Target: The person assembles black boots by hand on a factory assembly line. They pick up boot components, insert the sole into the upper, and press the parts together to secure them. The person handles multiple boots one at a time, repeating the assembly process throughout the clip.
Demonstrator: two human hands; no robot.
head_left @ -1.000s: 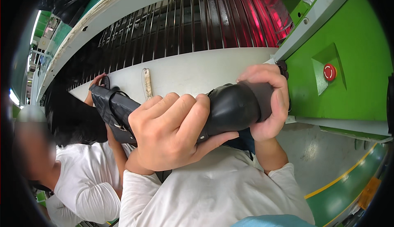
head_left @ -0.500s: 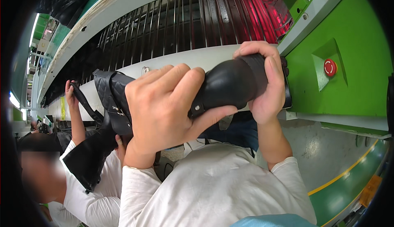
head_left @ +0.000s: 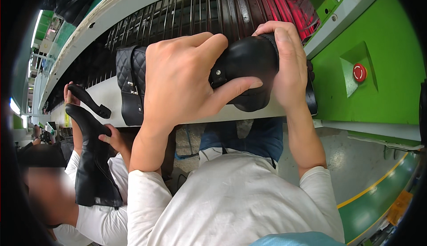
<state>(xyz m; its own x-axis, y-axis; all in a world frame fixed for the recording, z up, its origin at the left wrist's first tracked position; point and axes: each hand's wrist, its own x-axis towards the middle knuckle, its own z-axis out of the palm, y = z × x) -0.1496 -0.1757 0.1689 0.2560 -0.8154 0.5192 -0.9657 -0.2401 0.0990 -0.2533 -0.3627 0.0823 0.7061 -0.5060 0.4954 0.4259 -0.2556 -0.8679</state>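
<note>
A black leather boot (head_left: 247, 63) lies sideways in both my hands, above the white edge of a conveyor (head_left: 111, 94). My left hand (head_left: 182, 81) is wrapped over the boot's middle, thumb pressed under the toe part. My right hand (head_left: 289, 63) grips the rounded toe end from the right. The boot's quilted shaft (head_left: 131, 83) with small metal buckles sticks out to the left of my left hand. Much of the boot is hidden under my fingers.
The conveyor has dark metal rods (head_left: 187, 14) that glow red (head_left: 284, 1) at the right. A green machine housing (head_left: 387, 36) with a red round button (head_left: 359, 72) stands to the right. At my left a co-worker in white holds up another tall black boot (head_left: 91, 157).
I have lifted the boot higher and farther over the conveyor rods. The co-worker at the left has brought a tall black boot upright in both hands.
</note>
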